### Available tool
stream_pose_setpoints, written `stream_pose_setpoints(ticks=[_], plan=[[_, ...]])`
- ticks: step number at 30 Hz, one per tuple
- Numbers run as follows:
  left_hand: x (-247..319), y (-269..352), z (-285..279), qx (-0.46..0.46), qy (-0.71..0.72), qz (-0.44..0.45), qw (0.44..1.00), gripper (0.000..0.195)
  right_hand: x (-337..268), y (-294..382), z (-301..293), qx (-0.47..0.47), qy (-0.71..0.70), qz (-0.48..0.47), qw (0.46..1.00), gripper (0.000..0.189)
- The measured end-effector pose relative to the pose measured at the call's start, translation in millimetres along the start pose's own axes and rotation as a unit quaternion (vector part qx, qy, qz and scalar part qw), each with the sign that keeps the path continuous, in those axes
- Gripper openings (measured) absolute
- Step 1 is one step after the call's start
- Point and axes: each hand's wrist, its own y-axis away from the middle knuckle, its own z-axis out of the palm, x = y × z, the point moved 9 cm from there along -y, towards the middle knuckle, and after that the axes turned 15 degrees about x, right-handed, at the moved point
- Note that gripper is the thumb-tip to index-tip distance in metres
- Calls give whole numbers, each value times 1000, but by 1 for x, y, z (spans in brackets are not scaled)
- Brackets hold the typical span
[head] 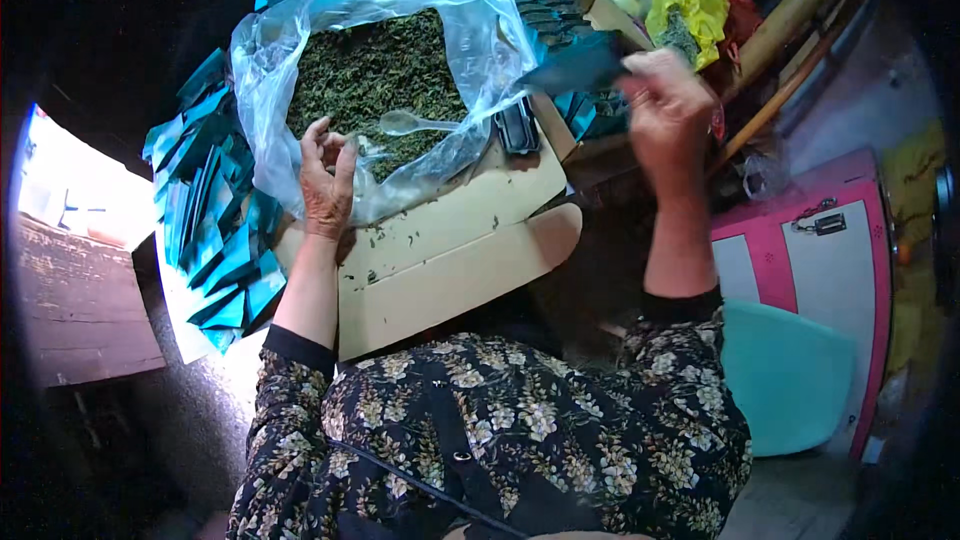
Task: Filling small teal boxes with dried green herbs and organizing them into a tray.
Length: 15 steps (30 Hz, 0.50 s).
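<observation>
Dried, dark green leaves (379, 67) fill a clear plastic bag (266, 82) with its mouth spread wide. A translucent spoon (405, 123) lies on the leaves. My left hand (328, 180) is at the bag's near left edge, its fingers loosely curled, the thumb apart and nothing visible between them. Off to the right, my right hand (670, 105) is raised and grips the end of a dark blue-green packet (577, 64). Motion blurs both the hand and the packet. Beside the bag's right edge sits a small black plastic object (517, 127).
Many blue-green packets (217, 217) lie piled left of the bag; more packets (540, 0) stand behind it. Cardboard flaps (450, 247) with leaf crumbs extend toward me. At right are a yellow plastic bag (694, 7), wooden poles (795, 15), a pink-and-white cabinet (832, 247) and a turquoise basin (787, 379).
</observation>
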Motion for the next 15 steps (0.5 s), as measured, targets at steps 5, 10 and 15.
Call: stream_pose_setpoints(ticks=[5, 10, 15], plan=[[-7, -1, -3, -4, -19, -12, 1000, 47, 123, -59, -6, 51, 145, -69, 986, 15], [-20, 1, -2, -3, -7, -68, 998, 49, 261, -49, 54, -41, 164, 12, 985, 17], [-17, 4, -2, -4, -18, -63, 998, 50, 312, -25, 122, -67, 142, 13, 988, 18]])
